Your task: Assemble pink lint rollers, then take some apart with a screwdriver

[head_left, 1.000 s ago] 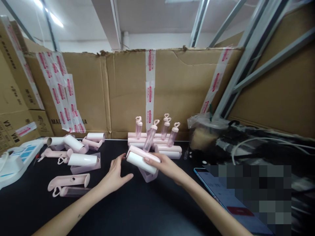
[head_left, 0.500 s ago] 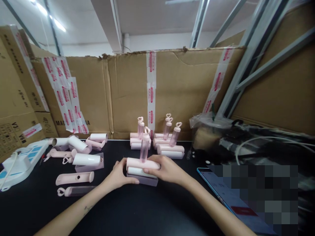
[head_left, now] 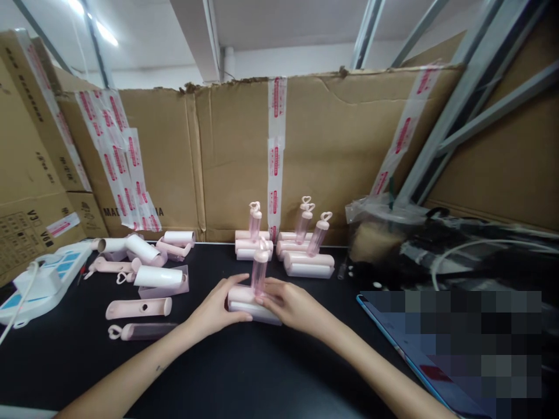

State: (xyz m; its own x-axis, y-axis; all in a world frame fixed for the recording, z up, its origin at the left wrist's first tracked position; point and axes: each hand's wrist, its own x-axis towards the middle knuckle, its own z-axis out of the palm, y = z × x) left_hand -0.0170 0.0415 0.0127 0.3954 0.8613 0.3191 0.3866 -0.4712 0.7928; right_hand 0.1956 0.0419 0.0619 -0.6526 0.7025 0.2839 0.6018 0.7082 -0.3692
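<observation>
A pink lint roller (head_left: 241, 294) with a white paper roll and a see-through cover lies on the black table in front of me. Its translucent handle (head_left: 259, 272), topped by a heart-shaped loop, stands upright. My left hand (head_left: 216, 311) is closed around the left end, thumb in front and fingers behind. My right hand (head_left: 292, 299) grips the right end close to the handle's base and hides part of the body. Left of my hands lie a pink shell (head_left: 138, 309) with a hole, a loose handle (head_left: 146, 332) and a white paper roll (head_left: 158, 276) over a clear cover (head_left: 185, 286).
Several upright lint rollers (head_left: 309, 265) stand behind my hands. At the far left is a power strip (head_left: 65, 262). To the right are a phone (head_left: 388, 337) and a plastic drink cup (head_left: 371, 238). A cardboard wall (head_left: 231, 157) closes off the back.
The lint roller's body has sunk into its clear cover, which stuck out below it before. My right fingers have shifted toward the handle's base. The view has tilted slightly.
</observation>
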